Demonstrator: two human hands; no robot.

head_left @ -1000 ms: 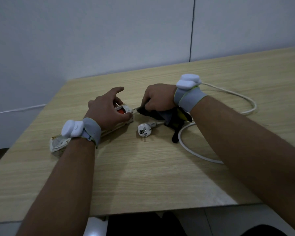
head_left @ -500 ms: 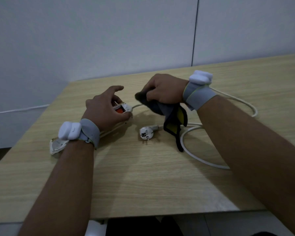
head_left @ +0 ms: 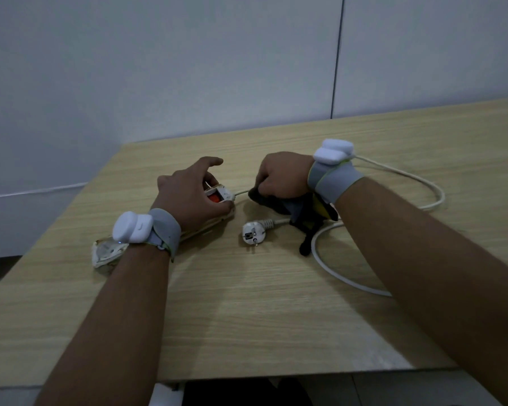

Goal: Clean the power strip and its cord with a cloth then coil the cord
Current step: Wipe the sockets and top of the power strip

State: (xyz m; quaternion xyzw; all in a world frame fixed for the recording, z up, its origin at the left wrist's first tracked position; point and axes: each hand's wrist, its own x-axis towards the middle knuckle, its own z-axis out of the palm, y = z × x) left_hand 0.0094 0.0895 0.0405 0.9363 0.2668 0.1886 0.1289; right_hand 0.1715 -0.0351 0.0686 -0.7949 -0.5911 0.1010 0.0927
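The right hand (head_left: 282, 174) has come back down. Half a second ago it held the cloth (head_left: 294, 206) lifted clear of the table (head_left: 247, 303); now the cloth is pressed low again, at the cord (head_left: 346, 276) just beside the strip (head_left: 217, 197), much where it sat a second ago. The fingers are clenched round the bunched dark cloth, whose loose tail trails toward the plug (head_left: 252, 234).

The left hand (head_left: 191, 197) has barely shifted. Its thumb and curled fingers grip the switch end of the strip, index finger stretched forward, pinning it to the table. The strip runs under that wrist, its far end showing near the table's left edge.

The cord leaves the strip by the switch, passes under the cloth, loops wide behind the right wrist and curves back to the plug, which lies between the hands. It lies slack and uncoiled.

The lift and return look like a regrip, so the person is probably starting another wipe along the cord from the strip outward. Coiling has not begun.
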